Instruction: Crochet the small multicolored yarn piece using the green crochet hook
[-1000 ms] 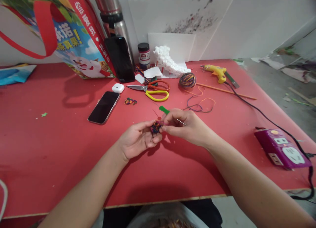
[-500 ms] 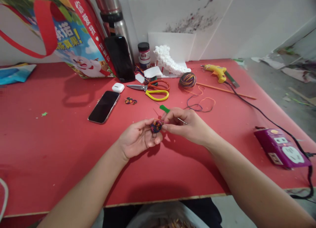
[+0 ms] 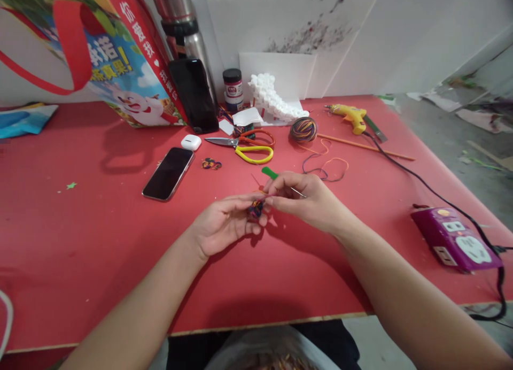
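Note:
Just above the red table (image 3: 80, 241), my left hand (image 3: 222, 225) pinches a small multicoloured woven cord piece (image 3: 255, 208) between thumb and fingers. My right hand (image 3: 306, 199) meets it from the right, fingers closed on a green-handled tool (image 3: 269, 172) whose handle sticks out to the upper left and whose thin metal tip shows by the knuckles. The two hands touch at the cord piece.
Behind the hands lie a phone (image 3: 168, 173), an earbud case (image 3: 191, 141), yellow-handled scissors (image 3: 244, 148), a cord scrap (image 3: 211, 164), a multicoloured cord ball (image 3: 303, 129) and a glue gun (image 3: 349, 116). A purple power strip (image 3: 457, 241) sits right, a printed bag (image 3: 100, 54) back left.
My right hand has risen slightly and the green handle has tipped upward. The cord piece has turned in my left fingers and sits a little lower under them.

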The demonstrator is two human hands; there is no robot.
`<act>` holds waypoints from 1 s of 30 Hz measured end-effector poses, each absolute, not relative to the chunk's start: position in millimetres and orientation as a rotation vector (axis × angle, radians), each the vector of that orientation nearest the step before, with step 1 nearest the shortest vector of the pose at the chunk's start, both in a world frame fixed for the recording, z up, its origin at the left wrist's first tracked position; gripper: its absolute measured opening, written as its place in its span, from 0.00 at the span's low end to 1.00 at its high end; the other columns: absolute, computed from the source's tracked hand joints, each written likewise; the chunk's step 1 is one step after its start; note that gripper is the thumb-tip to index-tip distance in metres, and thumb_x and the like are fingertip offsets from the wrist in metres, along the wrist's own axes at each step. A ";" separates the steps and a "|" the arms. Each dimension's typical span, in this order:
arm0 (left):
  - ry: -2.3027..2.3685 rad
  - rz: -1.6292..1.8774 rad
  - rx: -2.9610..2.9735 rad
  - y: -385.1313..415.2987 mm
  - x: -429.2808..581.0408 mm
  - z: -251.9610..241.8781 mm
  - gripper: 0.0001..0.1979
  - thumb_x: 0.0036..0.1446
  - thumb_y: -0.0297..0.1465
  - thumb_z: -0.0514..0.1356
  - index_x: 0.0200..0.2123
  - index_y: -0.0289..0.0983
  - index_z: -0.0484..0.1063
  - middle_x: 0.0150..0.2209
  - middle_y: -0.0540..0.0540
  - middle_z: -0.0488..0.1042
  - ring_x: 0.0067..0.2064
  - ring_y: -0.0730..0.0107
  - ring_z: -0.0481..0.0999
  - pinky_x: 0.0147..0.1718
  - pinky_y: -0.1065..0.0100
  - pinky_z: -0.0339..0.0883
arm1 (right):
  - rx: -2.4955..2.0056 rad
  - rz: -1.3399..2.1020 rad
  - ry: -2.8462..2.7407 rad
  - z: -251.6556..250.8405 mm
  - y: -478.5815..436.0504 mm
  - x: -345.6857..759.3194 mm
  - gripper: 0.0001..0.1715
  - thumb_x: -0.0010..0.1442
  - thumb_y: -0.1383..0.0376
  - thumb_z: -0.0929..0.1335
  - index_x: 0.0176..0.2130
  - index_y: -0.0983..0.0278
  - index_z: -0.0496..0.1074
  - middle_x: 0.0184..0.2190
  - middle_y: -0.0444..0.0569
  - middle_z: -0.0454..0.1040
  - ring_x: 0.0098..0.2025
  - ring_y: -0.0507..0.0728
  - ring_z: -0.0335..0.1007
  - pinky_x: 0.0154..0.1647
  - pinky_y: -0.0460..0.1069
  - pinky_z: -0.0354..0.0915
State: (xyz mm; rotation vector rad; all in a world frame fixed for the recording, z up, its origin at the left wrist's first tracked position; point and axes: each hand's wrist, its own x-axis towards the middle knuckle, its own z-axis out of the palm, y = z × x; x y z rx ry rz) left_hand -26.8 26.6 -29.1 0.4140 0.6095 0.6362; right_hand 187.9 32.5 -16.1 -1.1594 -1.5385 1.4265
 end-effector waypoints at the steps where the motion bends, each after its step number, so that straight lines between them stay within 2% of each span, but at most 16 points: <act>1: 0.619 0.648 0.445 25.5 -26.4 -28.9 0.11 0.59 0.21 0.66 0.45 0.27 0.84 0.34 0.39 0.83 0.34 0.64 0.84 0.33 0.70 0.80 | -1.153 1.427 -1.532 -16.3 33.0 188.1 0.07 0.54 0.61 0.76 0.30 0.61 0.76 0.29 0.48 0.77 0.31 0.57 0.70 0.31 0.51 0.61; 6: 0.652 0.650 0.552 20.1 -23.9 -28.5 0.13 0.53 0.24 0.76 0.42 0.32 0.84 0.34 0.42 0.85 0.37 0.64 0.88 0.38 0.71 0.82 | -1.218 1.381 -1.522 -17.7 36.1 189.2 0.05 0.52 0.62 0.74 0.31 0.62 0.78 0.30 0.49 0.77 0.32 0.56 0.69 0.30 0.50 0.61; 9: 0.687 0.674 0.569 18.7 -22.2 -26.9 0.14 0.50 0.27 0.79 0.37 0.34 0.81 0.33 0.44 0.86 0.40 0.60 0.89 0.40 0.69 0.83 | -1.264 1.358 -1.526 -19.8 37.6 190.5 0.09 0.52 0.60 0.75 0.32 0.62 0.78 0.29 0.48 0.76 0.30 0.54 0.68 0.30 0.50 0.60; 13: 0.746 0.710 0.615 18.6 -20.2 -23.9 0.17 0.48 0.30 0.81 0.35 0.33 0.77 0.34 0.43 0.87 0.40 0.60 0.89 0.40 0.68 0.83 | -1.283 1.342 -1.512 -22.5 38.7 192.7 0.13 0.53 0.56 0.77 0.32 0.62 0.78 0.26 0.47 0.75 0.28 0.54 0.66 0.28 0.49 0.57; 15: 0.779 0.726 0.656 18.6 -19.3 -23.5 0.19 0.46 0.31 0.81 0.33 0.34 0.76 0.34 0.43 0.87 0.38 0.61 0.89 0.38 0.68 0.83 | -1.282 1.340 -1.491 -21.9 38.7 193.3 0.14 0.53 0.55 0.78 0.33 0.62 0.78 0.25 0.47 0.74 0.28 0.54 0.64 0.27 0.49 0.55; 17: 0.824 0.740 0.728 18.6 -18.6 -24.2 0.19 0.47 0.32 0.81 0.33 0.35 0.74 0.31 0.44 0.86 0.32 0.64 0.87 0.31 0.70 0.81 | -1.271 1.350 -1.461 -19.6 38.1 193.3 0.16 0.53 0.54 0.79 0.33 0.63 0.79 0.25 0.46 0.73 0.27 0.53 0.62 0.26 0.49 0.53; 19: 0.878 0.779 0.816 18.5 -18.1 -25.7 0.18 0.48 0.31 0.79 0.33 0.35 0.73 0.27 0.47 0.84 0.24 0.69 0.82 0.23 0.73 0.75 | -1.259 1.382 -1.427 -16.2 37.0 193.0 0.19 0.52 0.52 0.80 0.33 0.63 0.78 0.23 0.44 0.71 0.25 0.51 0.58 0.25 0.49 0.51; 21: 0.917 0.847 0.883 18.5 -17.9 -27.1 0.16 0.48 0.30 0.78 0.33 0.35 0.73 0.25 0.49 0.83 0.21 0.74 0.78 0.19 0.77 0.70 | -1.243 1.434 -1.392 -12.6 35.5 192.5 0.21 0.51 0.50 0.80 0.32 0.64 0.78 0.21 0.41 0.68 0.24 0.50 0.55 0.24 0.48 0.49; 26: 0.925 0.895 0.939 18.2 -17.3 -27.0 0.13 0.50 0.28 0.76 0.32 0.35 0.74 0.25 0.51 0.82 0.18 0.79 0.73 0.16 0.79 0.65 | -1.128 1.536 -1.328 -5.9 32.4 189.7 0.26 0.48 0.47 0.82 0.29 0.64 0.75 0.20 0.39 0.66 0.22 0.47 0.53 0.23 0.47 0.48; 30: 0.920 0.862 0.912 18.2 -15.9 -24.6 0.14 0.49 0.27 0.76 0.32 0.35 0.73 0.23 0.51 0.81 0.20 0.77 0.76 0.18 0.79 0.68 | -1.110 1.555 -1.351 -4.0 31.5 188.9 0.27 0.49 0.47 0.82 0.28 0.64 0.74 0.19 0.38 0.66 0.22 0.48 0.54 0.24 0.48 0.50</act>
